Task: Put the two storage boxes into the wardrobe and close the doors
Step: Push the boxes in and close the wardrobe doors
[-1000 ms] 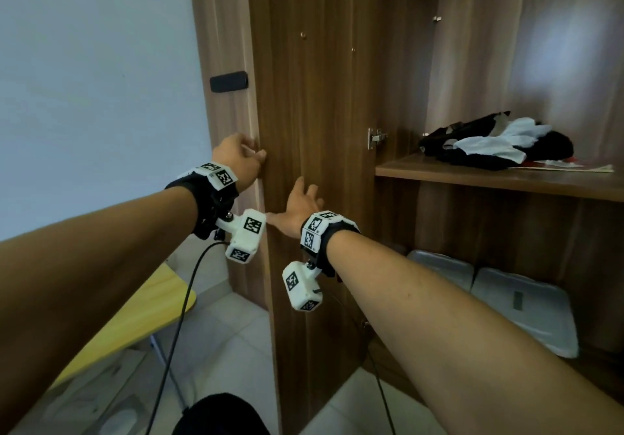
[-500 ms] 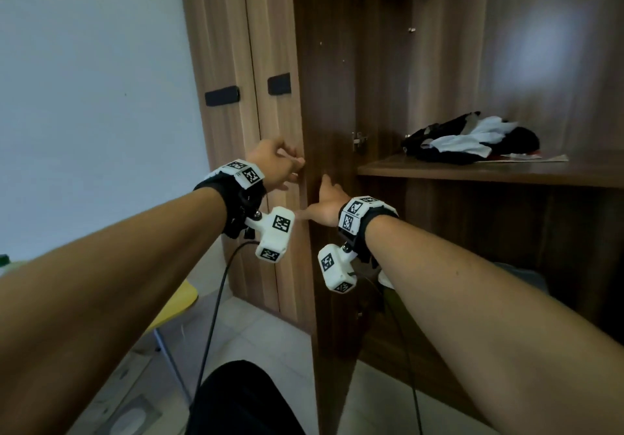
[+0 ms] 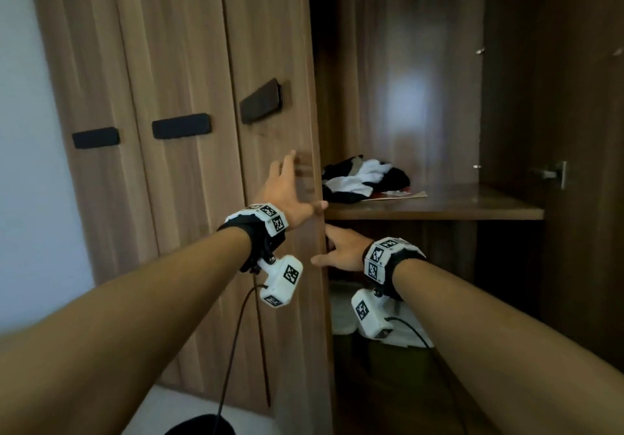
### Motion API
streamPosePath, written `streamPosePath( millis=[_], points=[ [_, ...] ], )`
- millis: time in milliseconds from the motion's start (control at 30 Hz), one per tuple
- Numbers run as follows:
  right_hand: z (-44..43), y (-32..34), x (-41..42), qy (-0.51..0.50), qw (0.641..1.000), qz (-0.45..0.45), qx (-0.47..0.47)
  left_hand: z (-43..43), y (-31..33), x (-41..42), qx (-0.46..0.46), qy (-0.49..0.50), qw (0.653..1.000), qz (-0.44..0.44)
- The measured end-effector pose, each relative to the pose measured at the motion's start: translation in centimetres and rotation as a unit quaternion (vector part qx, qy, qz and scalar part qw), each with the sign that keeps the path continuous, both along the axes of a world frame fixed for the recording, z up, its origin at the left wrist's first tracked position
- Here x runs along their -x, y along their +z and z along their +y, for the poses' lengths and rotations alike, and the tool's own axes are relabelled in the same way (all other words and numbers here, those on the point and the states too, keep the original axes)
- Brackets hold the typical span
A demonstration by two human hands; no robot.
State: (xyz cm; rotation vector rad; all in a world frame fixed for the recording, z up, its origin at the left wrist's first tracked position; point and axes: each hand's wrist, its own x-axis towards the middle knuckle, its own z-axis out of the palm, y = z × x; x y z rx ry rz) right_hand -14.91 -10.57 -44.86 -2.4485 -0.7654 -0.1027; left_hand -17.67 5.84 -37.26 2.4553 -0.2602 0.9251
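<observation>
The brown wooden wardrobe door (image 3: pixel 270 46) with a black handle (image 3: pixel 260 101) stands almost shut on the left half of the opening. My left hand (image 3: pixel 287 195) lies flat and open on the door's front, near its free edge. My right hand (image 3: pixel 341 249) is open too, with its fingers at the door's edge just below the shelf (image 3: pixel 439 210). Under that shelf, a pale storage box (image 3: pixel 341 313) shows dimly in the dark lower compartment, mostly hidden behind my right wrist. I cannot make out a second box.
Black and white clothes (image 3: pixel 363 178) lie piled on the shelf. Two more closed doors with black handles (image 3: pixel 181 125) stand to the left. The wardrobe's right door (image 3: pixel 580 198) hangs open at the far right. White floor tiles (image 3: pixel 189 411) lie below.
The left door has swung from wide open to nearly shut. My left hand let go of its edge and now presses flat on its front; my right hand followed the edge.
</observation>
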Motion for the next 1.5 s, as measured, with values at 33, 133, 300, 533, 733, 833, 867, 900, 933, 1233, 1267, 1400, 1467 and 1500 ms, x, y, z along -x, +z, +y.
streamPosePath(
  millis=[33,133,300,533,733,833,867,900,933,1233,1267,1400,1467,1500],
  points=[
    [-0.8,0.1,-0.4,-0.006,1.000,-0.015,0.016,-0.5,0.0,-0.7,-0.007,0.016,1.000,0.008],
    [-3.8,0.1,-2.7,-0.079,0.991,-0.071,0.075,-3.0,-0.3,-4.0,0.003,0.019,0.999,0.029],
    [-7.1,0.4,-6.7,-0.218,0.962,-0.121,0.110,-6.7,-1.3,-8.4,0.069,-0.060,0.995,0.043],
    [-10.6,1.3,-11.9,-0.302,0.940,-0.078,0.136,-9.6,-2.3,-13.4,0.095,-0.033,0.995,-0.003],
    [-12.0,-1.4,-13.7,-0.337,0.913,-0.164,0.161,-11.4,-3.1,-16.8,0.097,-0.010,0.995,-0.027],
    [-11.7,-2.0,-14.3,-0.353,0.901,-0.202,0.149,-11.9,-3.3,-17.8,0.088,0.010,0.995,-0.039],
    [-11.6,-2.1,-14.5,-0.362,0.896,-0.213,0.145,-12.0,-3.3,-18.1,0.085,0.017,0.995,-0.040],
    [-11.4,-2.3,-14.7,-0.371,0.889,-0.228,0.143,-12.2,-3.4,-18.4,0.081,0.025,0.996,-0.041],
    [-11.3,-2.4,-14.8,-0.379,0.880,-0.245,0.145,-12.4,-3.5,-18.5,0.074,0.031,0.996,-0.039],
    [-10.7,-2.9,-16.0,-0.401,0.841,-0.332,0.148,-11.1,-5.0,-20.8,0.005,0.060,0.997,-0.055],
    [-10.7,-3.0,-15.9,-0.401,0.841,-0.332,0.148,-11.0,-5.2,-20.9,0.006,0.057,0.997,-0.057],
    [-10.3,-2.7,-15.4,-0.406,0.851,-0.302,0.143,-10.9,-5.1,-20.7,0.005,0.043,0.998,-0.053],
    [-10.5,-2.3,-14.8,-0.397,0.863,-0.273,0.155,-11.3,-4.9,-20.5,0.000,0.054,0.998,-0.044],
    [-10.6,-2.1,-14.2,-0.386,0.871,-0.259,0.158,-11.7,-4.8,-20.3,-0.002,0.065,0.997,-0.038]
  ],
)
